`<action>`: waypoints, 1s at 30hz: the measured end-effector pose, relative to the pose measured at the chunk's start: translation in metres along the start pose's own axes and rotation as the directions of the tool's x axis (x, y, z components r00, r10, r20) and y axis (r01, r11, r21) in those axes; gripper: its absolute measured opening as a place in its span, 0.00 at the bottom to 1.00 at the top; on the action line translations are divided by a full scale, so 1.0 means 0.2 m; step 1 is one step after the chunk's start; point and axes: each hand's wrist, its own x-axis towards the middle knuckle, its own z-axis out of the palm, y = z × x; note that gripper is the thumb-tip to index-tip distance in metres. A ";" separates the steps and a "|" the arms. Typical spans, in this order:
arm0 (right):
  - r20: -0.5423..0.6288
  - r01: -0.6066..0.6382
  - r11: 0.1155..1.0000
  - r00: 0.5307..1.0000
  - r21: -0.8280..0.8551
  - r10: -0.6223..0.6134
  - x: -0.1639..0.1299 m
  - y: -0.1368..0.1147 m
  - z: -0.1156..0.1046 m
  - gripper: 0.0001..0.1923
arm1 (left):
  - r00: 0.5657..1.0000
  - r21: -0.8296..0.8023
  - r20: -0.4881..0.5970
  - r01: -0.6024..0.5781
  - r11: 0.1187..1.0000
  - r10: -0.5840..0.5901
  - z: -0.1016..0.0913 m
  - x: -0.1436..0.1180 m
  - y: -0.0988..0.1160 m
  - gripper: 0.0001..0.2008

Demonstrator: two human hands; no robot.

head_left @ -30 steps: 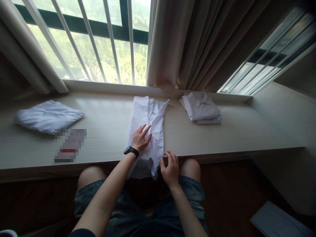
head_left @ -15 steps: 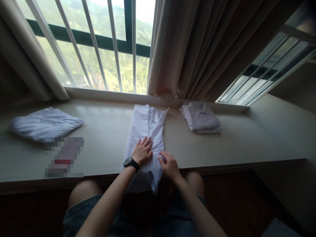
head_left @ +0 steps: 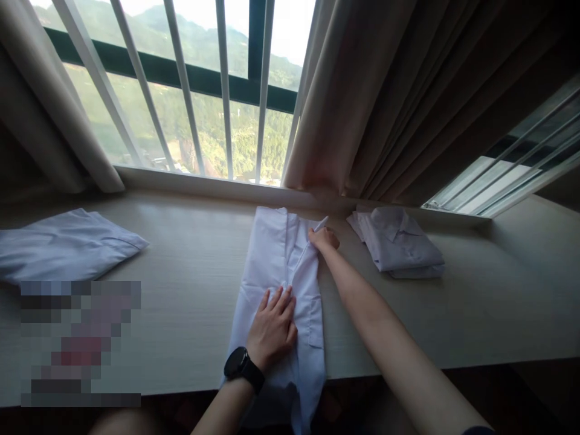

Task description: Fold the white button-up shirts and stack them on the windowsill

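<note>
White shirt (head_left: 281,284) is laid out in the middle of the tabletop (head_left: 190,290), folded into a long narrow strip. Its long axis runs straight away from the person, from the near edge (where the bottom bit hangs off over the lip) up toward the window sill.

Left hand (head_left: 272,329) is flat on the lower half of the strip, fingers (head_left: 283,302) together and pointing away, just pressing the cloth down, not gripping anything. There's a black watch (head_left: 242,368) on that wrist.

Right hand (head_left: 324,238) is stretched way out to the far end, at the top right corner of the shirt. The fingers look pinched onto the fabric edge there, where a little point of cloth sticks up, though it's small in the shot so I wouldn't swear how tight the pinch is.

So the two hands sit at opposite ends of the long axis: left near, right far, with the fold line running between them along the right side.

Other stuff: a loosely folded white garment (head_left: 67,244) well off to the left, a neat stack of folded shirts (head_left: 399,241) just right of the far hand, and a beige curtain (head_left: 371,96) hanging behind.
</note>
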 end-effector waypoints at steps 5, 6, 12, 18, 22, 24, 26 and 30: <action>0.006 -0.084 0.996 0.996 0.006 0.084 0.21 0.01 0.00 0.24 | 1.000 -0.044 0.015 0.022 0.999 -0.022 -0.01 0.02 -0.01 0.27; -0.020 -0.069 0.997 0.997 0.024 0.070 0.24 0.00 -0.02 0.23 | 1.000 -0.052 0.012 0.023 0.998 -0.023 -0.01 0.02 -0.02 0.27; -0.171 0.164 0.986 0.973 0.025 -0.157 0.27 -0.25 0.00 0.20 | 0.999 -0.102 -0.012 0.037 0.994 -0.038 0.01 0.03 -0.03 0.27; 0.037 0.417 0.909 0.908 -0.003 -0.416 0.18 -0.38 0.18 0.23 | 0.998 -0.148 -0.029 0.058 0.987 -0.063 0.01 0.02 -0.02 0.24; -0.170 0.320 0.946 0.930 -0.061 -0.325 0.15 -0.33 0.24 0.23 | 0.993 -0.175 -0.071 0.078 0.981 -0.092 0.01 0.02 -0.02 0.20; -0.115 0.308 0.945 0.941 -0.110 -0.320 0.14 -0.32 0.27 0.23 | 0.990 -0.191 -0.085 0.094 0.977 -0.112 0.02 0.02 -0.02 0.18; 0.011 0.339 0.930 0.940 -0.142 -0.341 0.14 -0.32 0.29 0.22 | 0.986 -0.212 -0.100 0.107 0.972 -0.130 0.02 0.03 -0.02 0.15; 0.114 0.346 0.931 0.936 -0.120 -0.333 0.17 -0.33 0.31 0.22 | 0.981 -0.244 -0.124 0.113 0.963 -0.147 0.03 0.03 -0.02 0.11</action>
